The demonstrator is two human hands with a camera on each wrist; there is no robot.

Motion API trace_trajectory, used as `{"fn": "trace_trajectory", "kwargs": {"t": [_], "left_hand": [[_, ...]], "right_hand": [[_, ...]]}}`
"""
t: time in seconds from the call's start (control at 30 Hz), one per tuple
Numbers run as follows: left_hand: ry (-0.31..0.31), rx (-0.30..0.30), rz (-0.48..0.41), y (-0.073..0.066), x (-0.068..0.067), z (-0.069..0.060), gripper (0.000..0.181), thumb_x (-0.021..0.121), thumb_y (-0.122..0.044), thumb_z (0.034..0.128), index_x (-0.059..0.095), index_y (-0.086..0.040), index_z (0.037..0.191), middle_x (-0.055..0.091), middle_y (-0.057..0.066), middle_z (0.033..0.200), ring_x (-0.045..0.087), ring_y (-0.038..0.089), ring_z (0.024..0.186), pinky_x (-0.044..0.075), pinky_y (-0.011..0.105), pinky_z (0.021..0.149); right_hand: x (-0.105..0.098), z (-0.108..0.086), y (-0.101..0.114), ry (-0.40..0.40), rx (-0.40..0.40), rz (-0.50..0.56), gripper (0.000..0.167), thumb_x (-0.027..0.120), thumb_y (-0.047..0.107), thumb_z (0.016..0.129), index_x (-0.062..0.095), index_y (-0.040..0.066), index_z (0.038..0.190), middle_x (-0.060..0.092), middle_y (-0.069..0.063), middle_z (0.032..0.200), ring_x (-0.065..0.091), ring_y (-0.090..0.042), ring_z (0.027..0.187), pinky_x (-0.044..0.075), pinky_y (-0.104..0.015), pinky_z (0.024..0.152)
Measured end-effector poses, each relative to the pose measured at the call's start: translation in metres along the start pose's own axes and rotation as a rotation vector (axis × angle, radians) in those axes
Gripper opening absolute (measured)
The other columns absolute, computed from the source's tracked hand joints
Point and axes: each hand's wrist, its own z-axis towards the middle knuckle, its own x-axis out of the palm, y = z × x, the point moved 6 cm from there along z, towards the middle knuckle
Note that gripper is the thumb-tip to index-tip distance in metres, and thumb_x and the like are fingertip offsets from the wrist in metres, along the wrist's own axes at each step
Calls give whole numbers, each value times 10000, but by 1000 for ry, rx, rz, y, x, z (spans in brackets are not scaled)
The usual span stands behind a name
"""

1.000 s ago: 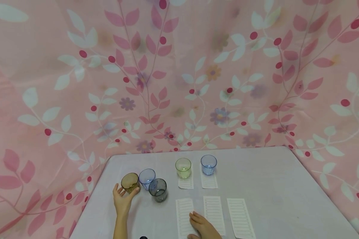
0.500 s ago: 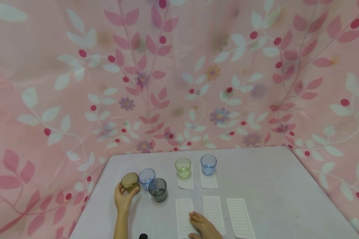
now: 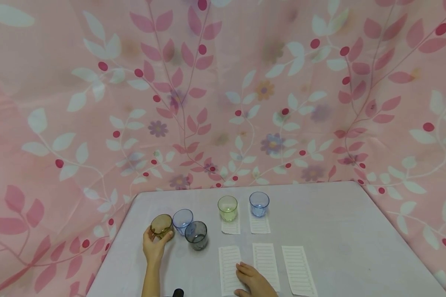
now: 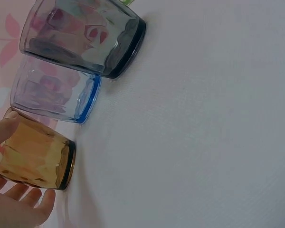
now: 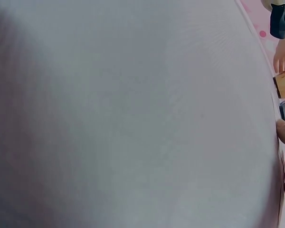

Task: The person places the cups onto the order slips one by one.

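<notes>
My left hand (image 3: 154,250) holds an amber glass (image 3: 161,225) at the left of the table. In the left wrist view the thumb lies on one side of the amber glass (image 4: 35,154) and the fingers are on the other. Close beside it stand a pale blue glass (image 3: 182,222) and a dark grey glass (image 3: 196,236), both upright. My right hand (image 3: 255,282) rests near the table's front, over the edges of the left paper strip (image 3: 228,264) and the middle paper strip (image 3: 266,262). Nothing is held in it.
A green glass (image 3: 227,209) and a blue glass (image 3: 259,205) stand on printed strips at the back. Another paper strip (image 3: 298,270) lies front right. A black object (image 3: 178,293) shows at the bottom edge. Floral cloth (image 3: 223,103) hangs behind the table.
My left hand's fingers have closed in against the amber glass, which stays in place. The right hand has hardly moved. The black object at the bottom edge shows slightly more.
</notes>
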Motion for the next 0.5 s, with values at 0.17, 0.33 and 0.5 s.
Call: {"fn": "trace_trajectory", "kwargs": {"t": [0.17, 0.33, 0.5], "left_hand": [[6, -4, 2, -2, 1, 0, 861, 761, -92, 759, 239, 95, 1418, 338, 344, 1382, 326, 474, 1278, 242, 571, 1078], [7, -10, -12, -1, 2, 1, 851, 754, -72, 761, 236, 98, 1414, 332, 348, 1382, 317, 480, 1282, 241, 570, 1081], [4, -21, -16, -3, 1, 1, 867, 753, -55, 752, 223, 98, 1421, 330, 357, 1381, 313, 481, 1288, 249, 564, 1082]], "right_hand": [[0, -2, -2, -43, -7, -15, 532, 667, 399, 854, 675, -111, 1002, 659, -207, 1075, 610, -327, 977, 550, -374, 787], [1, -3, -5, -64, 8, 12, 532, 686, 392, 837, 679, -119, 986, 668, -202, 1062, 613, -323, 970, 552, -376, 780], [2, -3, -6, -71, 17, 20, 541, 686, 414, 825, 690, -110, 960, 676, -189, 1053, 621, -311, 967, 554, -366, 773]]}}
